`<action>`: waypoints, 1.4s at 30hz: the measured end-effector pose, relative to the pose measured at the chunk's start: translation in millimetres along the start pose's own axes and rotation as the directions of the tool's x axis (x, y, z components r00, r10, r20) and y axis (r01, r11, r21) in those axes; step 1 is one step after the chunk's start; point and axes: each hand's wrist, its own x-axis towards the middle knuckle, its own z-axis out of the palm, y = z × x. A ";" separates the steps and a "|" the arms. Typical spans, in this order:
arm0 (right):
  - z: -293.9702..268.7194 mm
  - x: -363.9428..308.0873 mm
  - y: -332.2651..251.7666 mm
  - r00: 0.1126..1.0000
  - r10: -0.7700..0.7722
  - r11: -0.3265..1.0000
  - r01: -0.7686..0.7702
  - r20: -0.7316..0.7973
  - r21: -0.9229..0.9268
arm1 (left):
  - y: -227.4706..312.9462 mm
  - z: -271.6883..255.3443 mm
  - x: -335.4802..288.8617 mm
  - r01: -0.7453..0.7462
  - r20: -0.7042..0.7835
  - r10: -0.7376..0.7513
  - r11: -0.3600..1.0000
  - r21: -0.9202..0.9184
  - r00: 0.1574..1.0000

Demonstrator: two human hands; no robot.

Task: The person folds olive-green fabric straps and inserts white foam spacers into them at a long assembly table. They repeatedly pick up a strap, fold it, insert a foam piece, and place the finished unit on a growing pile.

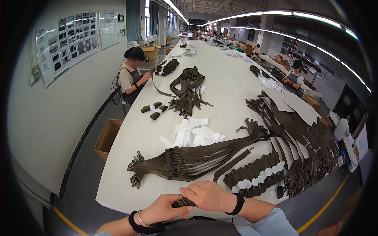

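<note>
Over the table's near edge, left hand and right hand pinch a folded brown strap, presumably keeping it tight (banded bundles lie by the right edge).

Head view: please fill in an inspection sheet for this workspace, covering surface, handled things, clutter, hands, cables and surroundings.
Surface: long white table, pale top, widely covered with goods.
Handled things: folded brown strap in the hands; fanned strap bundle lying beyond them; row of banded straps to its right.
Clutter: loose white strips past the fanned bundle; pale flat sheets on the strap heap at right.
Hands: left hand and right hand both grip the folded strap.
Cables: thin dark lines, apparently cables, behind the co-worker at left.
Surroundings: cardboard box on the floor; picture board on the left wall.
</note>
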 end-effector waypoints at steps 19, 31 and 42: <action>-16.5 -16.5 -23.2 0.991 0.091 0.996 -0.093 0.094 0.017 | 15.4 7.6 -28.5 -0.284 -0.073 0.508 0.589 0.757 0.858; -11.0 -8.0 -11.4 0.890 0.210 0.825 -0.384 0.405 0.415 | -7.9 7.4 -12.5 -0.152 -0.097 0.205 0.908 0.391 0.974; -15.9 -11.5 -0.8 0.901 -0.001 0.343 -0.408 0.434 0.846 | -21.1 -9.6 -16.8 -0.169 0.369 0.188 0.982 -0.082 0.910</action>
